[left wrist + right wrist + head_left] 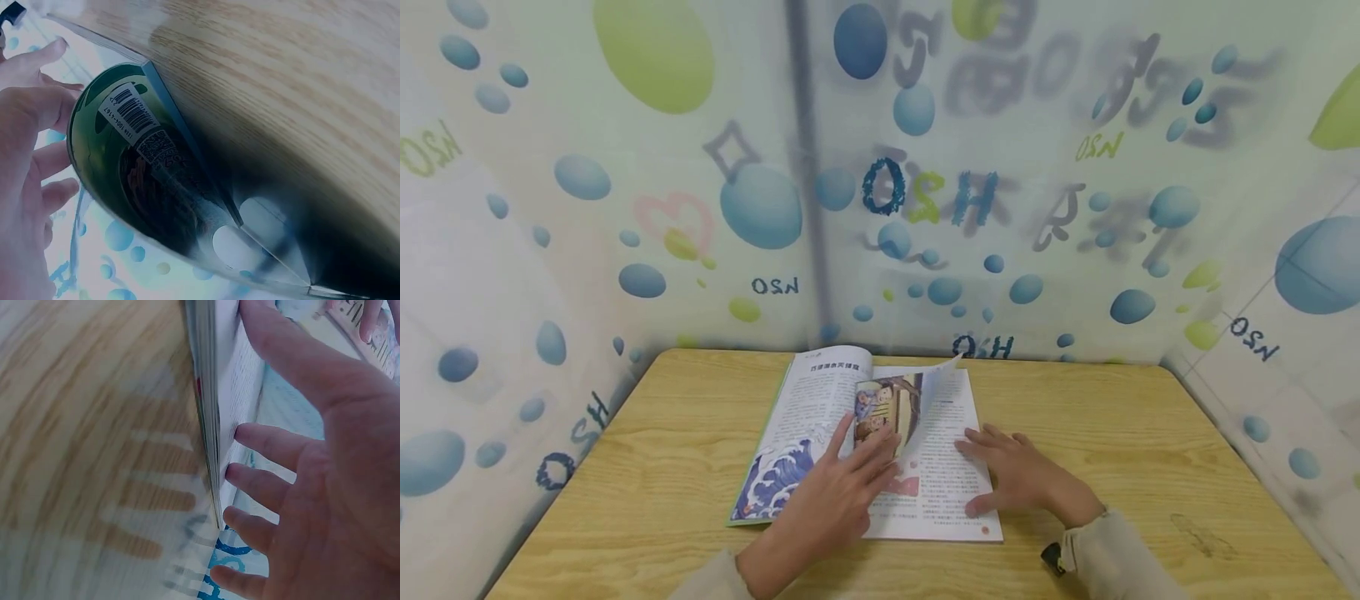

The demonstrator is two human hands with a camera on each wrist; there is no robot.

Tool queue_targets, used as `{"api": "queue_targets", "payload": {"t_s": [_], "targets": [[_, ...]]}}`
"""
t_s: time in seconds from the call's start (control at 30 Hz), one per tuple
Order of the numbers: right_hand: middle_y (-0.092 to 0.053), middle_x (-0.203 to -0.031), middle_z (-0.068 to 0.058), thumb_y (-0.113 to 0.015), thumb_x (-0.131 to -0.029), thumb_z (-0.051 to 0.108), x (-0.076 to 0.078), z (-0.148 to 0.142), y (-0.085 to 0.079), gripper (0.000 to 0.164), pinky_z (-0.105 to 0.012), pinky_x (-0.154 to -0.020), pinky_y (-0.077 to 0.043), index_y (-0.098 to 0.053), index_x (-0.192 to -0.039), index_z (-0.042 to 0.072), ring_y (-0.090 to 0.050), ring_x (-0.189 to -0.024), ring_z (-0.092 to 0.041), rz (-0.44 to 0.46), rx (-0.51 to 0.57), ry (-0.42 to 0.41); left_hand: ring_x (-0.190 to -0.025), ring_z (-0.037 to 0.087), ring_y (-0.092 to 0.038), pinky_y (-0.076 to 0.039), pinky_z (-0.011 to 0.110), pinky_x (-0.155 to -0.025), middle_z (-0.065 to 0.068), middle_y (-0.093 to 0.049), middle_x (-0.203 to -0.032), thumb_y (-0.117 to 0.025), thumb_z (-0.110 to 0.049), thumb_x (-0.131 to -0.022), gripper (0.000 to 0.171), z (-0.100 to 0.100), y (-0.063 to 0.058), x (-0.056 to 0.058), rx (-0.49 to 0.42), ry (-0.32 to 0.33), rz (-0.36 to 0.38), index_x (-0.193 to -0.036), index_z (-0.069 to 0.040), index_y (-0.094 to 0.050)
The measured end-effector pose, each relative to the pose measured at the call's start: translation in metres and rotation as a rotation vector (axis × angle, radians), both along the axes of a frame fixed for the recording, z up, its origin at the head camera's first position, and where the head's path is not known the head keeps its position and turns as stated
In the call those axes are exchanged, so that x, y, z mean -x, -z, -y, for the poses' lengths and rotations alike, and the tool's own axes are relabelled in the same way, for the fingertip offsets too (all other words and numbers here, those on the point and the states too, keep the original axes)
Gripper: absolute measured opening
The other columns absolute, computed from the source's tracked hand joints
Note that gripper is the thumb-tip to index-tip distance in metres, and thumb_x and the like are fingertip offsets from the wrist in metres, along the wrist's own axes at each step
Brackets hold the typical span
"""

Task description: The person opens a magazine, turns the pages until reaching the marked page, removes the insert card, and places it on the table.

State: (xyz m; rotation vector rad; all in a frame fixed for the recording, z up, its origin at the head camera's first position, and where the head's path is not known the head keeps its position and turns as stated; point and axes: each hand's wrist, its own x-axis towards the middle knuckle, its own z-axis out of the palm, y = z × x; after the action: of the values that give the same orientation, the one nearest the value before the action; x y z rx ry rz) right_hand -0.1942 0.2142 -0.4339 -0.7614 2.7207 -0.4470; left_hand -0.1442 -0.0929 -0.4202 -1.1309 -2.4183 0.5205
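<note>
An open magazine (951, 492) lies on the wooden table. One page (887, 404) with a colourful cartoon picture stands raised and curved between its two sides. My left hand (835, 500) reaches over the middle, its extended fingers against the raised page. In the left wrist view the green back cover (106, 134), with a barcode, bows upward beside that hand (28, 156). At the right margin, my right hand (1026, 477) rests with fingers spread; the right wrist view has its fingertips touching the face of the pages (228, 369), near their edge.
The wooden table (1097, 417) extends to both sides of the magazine. Pale curtains (880, 275) printed with blue and green drops surround it at the back and sides. A small black item (1053, 558) hangs at the right cuff.
</note>
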Motion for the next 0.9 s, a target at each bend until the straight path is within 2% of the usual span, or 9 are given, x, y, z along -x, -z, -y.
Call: {"api": "queue_targets", "payload": {"t_s": [0.2, 0.4, 0.63, 0.77, 0.9], "targets": [[-0.036, -0.157, -0.014, -0.073, -0.077, 0.064, 0.0005, 0.0009, 0.0021, 0.092, -0.073, -0.109, -0.017, -0.047, -0.149, 0.013, -0.024, -0.145, -0.045, -0.010, -0.009, 0.008, -0.149, 0.025, -0.024, -0.011, 0.064, -0.117, 0.002, -0.045, -0.154, -0.069, -0.050, -0.081, 0.050, 0.0001, 0.0005, 0.0011, 0.027, -0.028, 0.043, -0.125, -0.025, -0.070], [-0.037, -0.157, -0.014, -0.074, -0.077, 0.063, 0.0009, 0.0011, 0.0029, 0.091, -0.073, -0.108, -0.018, -0.047, -0.149, 0.012, -0.026, -0.145, -0.046, -0.002, -0.003, 0.003, -0.148, 0.025, -0.027, -0.016, 0.064, -0.115, 0.002, -0.049, -0.150, -0.065, -0.049, -0.083, 0.042, 0.0009, 0.0025, 0.0003, 0.040, -0.040, 0.044, -0.117, -0.026, -0.073], [-0.036, -0.158, -0.014, -0.073, -0.077, 0.065, 0.0016, 0.0007, 0.0042, 0.093, -0.073, -0.108, -0.018, -0.047, -0.149, 0.013, -0.025, -0.145, -0.045, -0.004, -0.001, 0.009, -0.145, 0.028, -0.034, -0.015, 0.069, -0.113, 0.006, -0.055, -0.144, -0.062, -0.046, -0.083, 0.036, 0.0030, 0.0045, 0.0004, -0.046, -0.056, 0.056, -0.103, -0.018, -0.072], [-0.036, -0.157, -0.014, -0.073, -0.077, 0.065, 0.0006, 0.0008, 0.0048, 0.093, -0.073, -0.108, -0.018, -0.047, -0.149, 0.012, -0.026, -0.145, -0.045, -0.009, 0.004, 0.009, -0.144, 0.029, -0.035, -0.018, 0.071, -0.110, 0.006, -0.054, -0.145, -0.062, -0.055, -0.084, 0.045, 0.0047, 0.0059, -0.0005, -0.055, -0.097, 0.079, -0.107, -0.017, -0.070], [-0.036, -0.157, -0.014, -0.073, -0.077, 0.065, -0.0003, 0.0011, 0.0054, 0.093, -0.073, -0.109, -0.018, -0.047, -0.149, 0.013, -0.026, -0.145, -0.045, -0.015, 0.000, 0.013, -0.143, 0.030, -0.036, -0.026, 0.073, -0.105, 0.006, -0.051, -0.148, -0.063, -0.060, -0.083, 0.055, 0.0066, 0.0060, -0.0020, -0.060, -0.148, 0.099, -0.120, -0.020, -0.069]]}}
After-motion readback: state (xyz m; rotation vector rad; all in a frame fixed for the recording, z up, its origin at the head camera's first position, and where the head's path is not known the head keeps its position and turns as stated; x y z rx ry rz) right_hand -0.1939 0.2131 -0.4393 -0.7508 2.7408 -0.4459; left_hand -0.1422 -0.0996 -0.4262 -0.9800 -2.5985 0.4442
